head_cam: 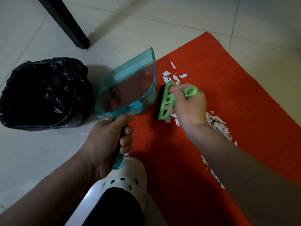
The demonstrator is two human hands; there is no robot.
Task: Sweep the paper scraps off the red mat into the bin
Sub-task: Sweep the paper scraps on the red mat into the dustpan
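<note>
A red mat (pixel 236 98) lies on the tiled floor with white paper scraps (pixel 218 124) scattered across it, some near the top (pixel 174 75) and more partly hidden under my right forearm. My left hand (pixel 107 144) grips the handle of a clear teal dustpan (pixel 128 88), whose front lip rests at the mat's left edge. My right hand (pixel 189 106) holds a green squeegee-style brush (pixel 166 101) with a black blade, standing just right of the dustpan's lip. A bin lined with a black bag (pixel 44 93) stands left of the dustpan.
A black furniture leg (pixel 68 25) stands on the tiles behind the bin. My foot in a white perforated clog (pixel 128 176) is at the mat's near-left edge, below the dustpan handle.
</note>
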